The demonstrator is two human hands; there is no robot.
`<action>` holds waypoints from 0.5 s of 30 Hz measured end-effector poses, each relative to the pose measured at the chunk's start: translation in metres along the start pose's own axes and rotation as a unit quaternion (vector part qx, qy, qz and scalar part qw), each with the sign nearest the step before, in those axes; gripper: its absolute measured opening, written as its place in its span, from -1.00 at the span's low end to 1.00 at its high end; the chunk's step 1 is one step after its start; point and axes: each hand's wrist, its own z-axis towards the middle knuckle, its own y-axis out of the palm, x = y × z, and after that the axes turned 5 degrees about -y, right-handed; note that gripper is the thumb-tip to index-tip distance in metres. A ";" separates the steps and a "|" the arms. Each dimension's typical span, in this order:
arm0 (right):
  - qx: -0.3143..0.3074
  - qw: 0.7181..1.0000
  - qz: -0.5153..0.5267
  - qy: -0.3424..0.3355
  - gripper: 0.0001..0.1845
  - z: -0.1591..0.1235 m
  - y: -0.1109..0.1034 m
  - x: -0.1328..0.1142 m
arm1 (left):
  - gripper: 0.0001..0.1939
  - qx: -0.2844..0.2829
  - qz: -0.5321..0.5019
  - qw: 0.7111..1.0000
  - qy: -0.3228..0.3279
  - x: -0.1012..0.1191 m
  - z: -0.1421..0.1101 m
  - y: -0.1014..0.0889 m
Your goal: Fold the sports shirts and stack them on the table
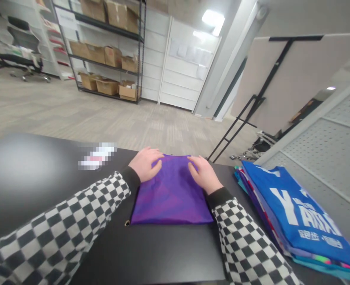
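A purple drawstring bag [172, 194] lies flat on the black table [151, 253] in front of me. Its far edge is close to the table's far side, and a small eyelet with cord [127, 223] shows at the near left corner. My left hand [146, 163] rests on the bag's far left corner, thumb apart from the fingers. At the far right corner, my right hand [203, 172] touches the fabric in much the same way, fingers stretched over the edge. Neither hand visibly grips the cloth.
Right of the bag sits a stack of folded items, a blue one with white lettering [299, 209] on top. A pixelated white thing [97, 156] lies on the table at left. Beyond are a shelf with cardboard boxes [105, 85], a board on a stand [293, 75] and a perforated panel [326, 138].
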 end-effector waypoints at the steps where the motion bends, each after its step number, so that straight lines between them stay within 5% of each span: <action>1: -0.011 1.000 0.004 -0.002 -0.63 -0.014 -0.008 -0.014 | -0.65 -0.011 0.004 1.000 0.018 0.010 -0.014 -0.007; 5: -0.015 0.999 0.020 0.027 -0.64 -0.089 -0.039 -0.066 | -0.62 -0.024 -0.009 0.999 0.044 0.042 -0.088 -0.034; 8: -0.089 0.994 0.030 0.051 -0.61 -0.138 -0.052 -0.096 | -0.52 -0.087 0.001 0.996 0.032 0.060 -0.142 -0.047; 12: -0.175 0.976 0.050 0.119 -0.50 -0.165 -0.062 -0.130 | -0.35 -0.206 0.046 0.977 -0.015 0.080 -0.187 -0.058; 15: -0.187 0.970 0.066 0.138 -0.53 -0.175 -0.071 -0.157 | -0.41 -0.223 0.046 0.973 -0.042 0.095 -0.211 -0.068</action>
